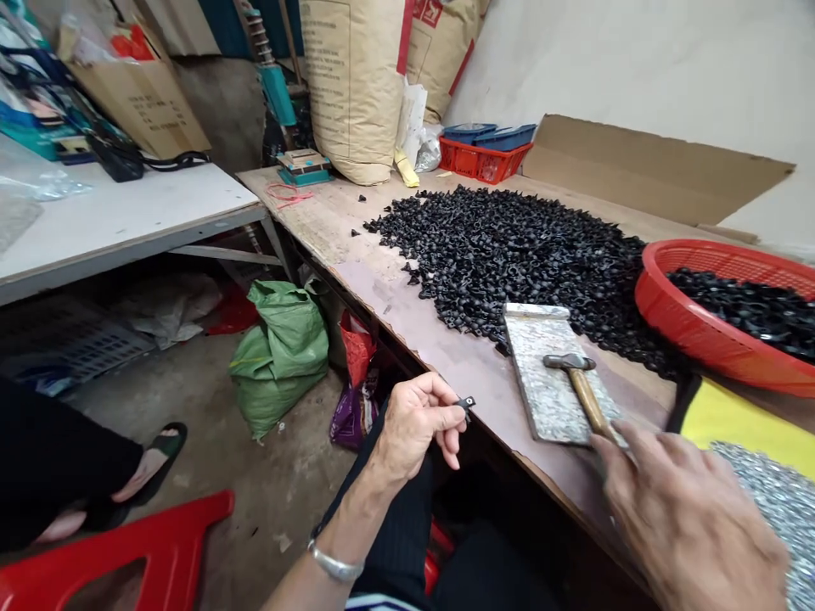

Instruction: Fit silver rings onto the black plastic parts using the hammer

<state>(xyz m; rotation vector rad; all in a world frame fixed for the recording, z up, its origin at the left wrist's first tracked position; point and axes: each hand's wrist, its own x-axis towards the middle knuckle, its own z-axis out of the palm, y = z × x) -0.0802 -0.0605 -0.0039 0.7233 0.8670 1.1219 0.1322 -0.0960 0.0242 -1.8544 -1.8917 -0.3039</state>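
My left hand (417, 428) pinches a small black plastic part (466, 406) between thumb and fingers, just off the bench's front edge. My right hand (688, 522) reaches over the near end of a wooden-handled hammer (576, 382), its fingertips at the handle, and the grip is unclear. The hammer lies on a speckled grey slab (548, 382). Beyond it spreads a large heap of black plastic parts (503, 263). More of them fill a red plastic basket (719, 314). A pile of small silver metal pieces (770, 509) lies beside my right hand on a yellow sheet (744, 424).
The wooden workbench (382, 280) runs from back to front. At its far end are a red crate (485, 159) with blue trays and a cardboard sheet (649, 170). Paper sacks (353, 85) stand behind it. A white table (120, 221) stands left, a green sack (280, 356) below, and a sandalled foot (149, 462) at lower left.
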